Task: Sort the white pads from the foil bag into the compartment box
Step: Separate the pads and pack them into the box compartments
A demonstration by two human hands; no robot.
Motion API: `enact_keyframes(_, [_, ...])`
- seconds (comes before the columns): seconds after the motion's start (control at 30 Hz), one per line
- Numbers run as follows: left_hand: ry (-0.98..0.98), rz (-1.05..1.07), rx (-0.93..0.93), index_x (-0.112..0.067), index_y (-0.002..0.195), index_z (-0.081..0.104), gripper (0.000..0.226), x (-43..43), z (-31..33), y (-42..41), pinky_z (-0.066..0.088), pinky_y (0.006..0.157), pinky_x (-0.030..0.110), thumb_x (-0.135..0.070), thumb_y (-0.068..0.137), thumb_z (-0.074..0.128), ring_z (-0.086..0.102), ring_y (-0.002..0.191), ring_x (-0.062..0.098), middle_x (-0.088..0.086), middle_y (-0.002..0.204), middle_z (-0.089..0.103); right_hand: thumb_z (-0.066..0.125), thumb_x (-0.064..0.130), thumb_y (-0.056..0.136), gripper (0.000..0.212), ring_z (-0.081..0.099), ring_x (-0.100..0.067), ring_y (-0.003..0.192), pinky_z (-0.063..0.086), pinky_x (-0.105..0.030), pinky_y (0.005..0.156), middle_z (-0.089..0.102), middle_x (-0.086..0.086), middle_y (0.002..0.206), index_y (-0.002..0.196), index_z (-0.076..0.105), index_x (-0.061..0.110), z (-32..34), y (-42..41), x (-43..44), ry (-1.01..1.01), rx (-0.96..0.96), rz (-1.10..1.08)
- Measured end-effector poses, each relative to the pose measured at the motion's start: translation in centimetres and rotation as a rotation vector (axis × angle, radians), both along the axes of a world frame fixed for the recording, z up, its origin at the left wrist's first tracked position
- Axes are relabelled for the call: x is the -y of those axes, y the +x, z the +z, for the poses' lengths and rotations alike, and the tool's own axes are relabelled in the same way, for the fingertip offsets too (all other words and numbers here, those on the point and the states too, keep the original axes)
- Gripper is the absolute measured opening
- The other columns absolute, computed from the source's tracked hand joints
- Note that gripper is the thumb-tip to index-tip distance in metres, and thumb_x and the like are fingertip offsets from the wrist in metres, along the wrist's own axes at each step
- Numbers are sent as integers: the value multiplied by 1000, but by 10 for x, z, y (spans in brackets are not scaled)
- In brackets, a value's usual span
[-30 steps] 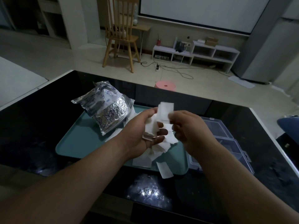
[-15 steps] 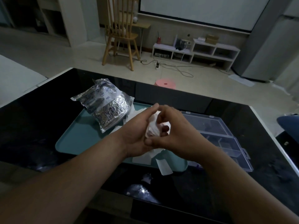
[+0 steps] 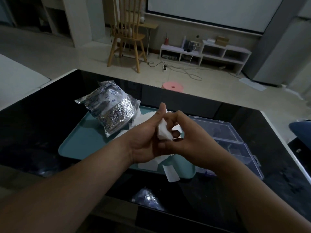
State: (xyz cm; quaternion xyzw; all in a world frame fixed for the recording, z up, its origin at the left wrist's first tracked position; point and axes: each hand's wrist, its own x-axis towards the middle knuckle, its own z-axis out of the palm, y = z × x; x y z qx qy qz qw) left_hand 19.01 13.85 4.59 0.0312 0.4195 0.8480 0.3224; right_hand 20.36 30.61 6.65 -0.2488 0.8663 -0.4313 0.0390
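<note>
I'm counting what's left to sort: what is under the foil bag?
The foil bag rests on the teal tray; white pads stick out along its right edge. Whether more lie beneath it cannot be seen; the bag covers that spot.

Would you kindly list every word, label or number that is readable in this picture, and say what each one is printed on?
"Date": on the pale printed panel of the foil bag, seen upside down.
Round symbols and fine print beside it on the foil bag: too blurred to read.
No text shows on the white pads, the compartment box or the tray.
</note>
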Motion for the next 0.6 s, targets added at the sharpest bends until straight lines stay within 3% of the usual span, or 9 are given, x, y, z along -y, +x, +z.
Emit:
enact_keyframes(0.07, [-34, 40, 23, -21, 109, 66, 55, -1, -2, 0, 38, 77, 28, -72, 93, 52, 51, 82, 16, 4, 87, 52, 88, 31, 80, 48, 59, 0, 108, 51, -16, 89, 61, 21, 114, 116, 57, 23, -1, 0, -1, 73, -31, 10])
enact_keyframes(0.17, [-99, 81, 37, -22, 120, 62, 59, -5, -6, 1, 51, 71, 29, -71, 88, 60, 56, 91, 21, 8, 99, 50, 84, 39, 81, 42, 56, -5, 106, 52, -30, 93, 59, 15, 114, 109, 57, 25, -9, 0, 3, 178, -127, -12])
enact_keyframes(0.3, [-35, 261, 95, -22, 115, 63, 22, -1, -7, -3, 54, 50, 23, -35, 98, 67, 58, 66, 11, 4, 89, 54, 73, 61, 86, 46, 53, 2, 113, 45, -17, 93, 56, 18, 123, 119, 57, 34, -10, 0, -7, 155, -144, -112])
enact_keyframes(0.37, [-59, 345, 123, -26, 114, 61, 19, 5, -9, -4, 52, 46, 21, -24, 97, 69, 58, 63, 9, 3, 86, 59, 65, 72, 84, 52, 56, 5, 109, 48, -19, 91, 58, 20, 119, 119, 58, 35, -11, 3, -17, 215, -87, -179])
enact_keyframes(0.43, [-113, 373, 118, -25, 113, 60, 22, 10, -11, -3, 50, 44, 19, -25, 94, 72, 56, 61, 10, 1, 75, 59, 67, 73, 81, 53, 59, 2, 104, 54, -28, 92, 60, 19, 114, 117, 60, 35, -17, 7, -26, 377, -12, -127])
enact_keyframes(0.5, [-136, 361, 101, -23, 114, 59, 26, 14, -10, 1, 47, 45, 16, -29, 93, 73, 53, 59, 10, 0, 71, 57, 75, 67, 80, 57, 58, -2, 109, 55, -34, 97, 59, 17, 122, 124, 59, 36, -29, 17, -27, 583, 74, 4])
enact_keyframes(0.57, [-137, 335, 81, -23, 118, 60, 26, 17, -10, 5, 45, 45, 16, -28, 94, 71, 51, 57, 11, 1, 72, 56, 78, 59, 83, 56, 57, -11, 115, 54, -37, 99, 56, 12, 129, 129, 58, 34, -44, 26, -26, 762, 35, 102])
enact_keyframes(0.6, [-136, 326, 70, -23, 120, 61, 25, 19, -10, 6, 45, 45, 17, -24, 96, 69, 51, 57, 11, 1, 73, 56, 74, 52, 88, 45, 59, -14, 114, 54, -38, 98, 57, 9, 128, 127, 60, 32, -49, 27, -25, 792, -19, 108])
